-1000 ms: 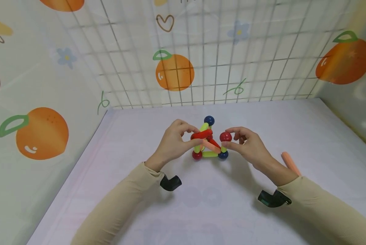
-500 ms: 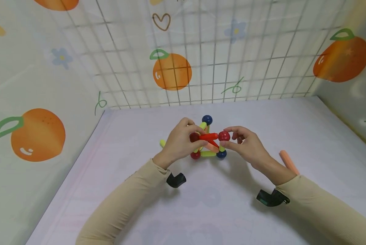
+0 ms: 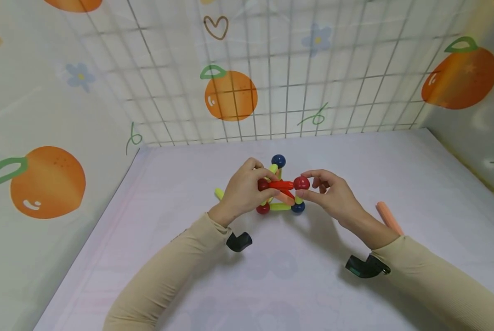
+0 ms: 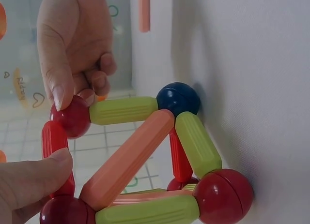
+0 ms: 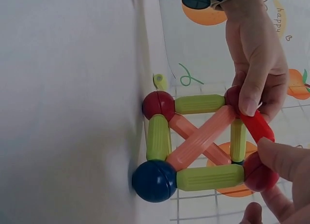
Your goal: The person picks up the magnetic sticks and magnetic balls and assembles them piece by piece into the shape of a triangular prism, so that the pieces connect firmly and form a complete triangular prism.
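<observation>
A frame of magnetic building rods and balls stands on the table. My left hand [image 3: 242, 188] pinches a red magnetic rod [image 3: 281, 185] along its top edge, close to a dark red ball [image 3: 263, 185]. My right hand [image 3: 329, 191] grips the other top red ball [image 3: 301, 183] between thumb and fingertips. In both wrist views the red rod [image 4: 54, 139] spans these balls; contact at both ends is hard to tell. Below are a blue ball [image 5: 154, 181], a red ball [image 5: 158, 105], yellow-green rods [image 5: 209, 178] and a diagonal salmon rod [image 4: 128, 158]. The frame's rear is partly hidden.
A loose salmon rod [image 3: 389, 218] lies right of the frame, beside the right forearm. A yellow-green rod [image 3: 219, 193] lies left, partly behind the left hand. Behind the table rises a wire grid [image 3: 271, 103] under a printed sheet.
My left hand has moved right, swinging the red rod from a slant to nearly level, its end now at the right-hand red ball. My right hand has kept its grip on that ball.
</observation>
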`<state>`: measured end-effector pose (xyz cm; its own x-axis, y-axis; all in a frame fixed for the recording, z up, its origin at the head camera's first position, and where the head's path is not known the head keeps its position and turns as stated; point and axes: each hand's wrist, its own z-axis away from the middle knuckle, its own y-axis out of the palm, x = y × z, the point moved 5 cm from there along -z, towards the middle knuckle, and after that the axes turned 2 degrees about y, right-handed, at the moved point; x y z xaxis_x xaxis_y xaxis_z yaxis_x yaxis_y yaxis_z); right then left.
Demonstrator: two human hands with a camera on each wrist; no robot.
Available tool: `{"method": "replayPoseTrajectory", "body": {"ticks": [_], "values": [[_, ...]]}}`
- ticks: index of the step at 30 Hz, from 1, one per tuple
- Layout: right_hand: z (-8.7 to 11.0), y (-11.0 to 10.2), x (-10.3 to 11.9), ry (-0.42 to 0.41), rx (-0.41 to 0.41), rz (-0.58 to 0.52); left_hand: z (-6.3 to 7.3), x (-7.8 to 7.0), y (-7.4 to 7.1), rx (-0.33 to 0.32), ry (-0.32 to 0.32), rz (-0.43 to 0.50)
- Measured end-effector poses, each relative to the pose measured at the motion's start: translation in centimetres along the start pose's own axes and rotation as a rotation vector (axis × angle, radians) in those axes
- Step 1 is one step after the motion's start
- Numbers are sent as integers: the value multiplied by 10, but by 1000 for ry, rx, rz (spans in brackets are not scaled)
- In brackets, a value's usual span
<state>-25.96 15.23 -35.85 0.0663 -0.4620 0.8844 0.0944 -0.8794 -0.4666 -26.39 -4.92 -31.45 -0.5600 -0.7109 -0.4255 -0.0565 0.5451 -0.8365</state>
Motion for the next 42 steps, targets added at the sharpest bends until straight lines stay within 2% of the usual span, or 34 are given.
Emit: {"method": "replayPoseTrajectory", "body": {"ticks": [18, 32, 39, 42], "values": [[1, 1, 1, -6, 7, -4, 0, 2, 3, 18, -71, -9], [1, 2, 2, -15, 13, -10, 0, 2, 4, 23, -84, -19], [2, 2, 2, -11, 4, -10, 4, 10, 6, 86, -187, -33], [5, 5, 3, -22, -1, -6, 5, 15, 6, 90, -200, -24]]}}
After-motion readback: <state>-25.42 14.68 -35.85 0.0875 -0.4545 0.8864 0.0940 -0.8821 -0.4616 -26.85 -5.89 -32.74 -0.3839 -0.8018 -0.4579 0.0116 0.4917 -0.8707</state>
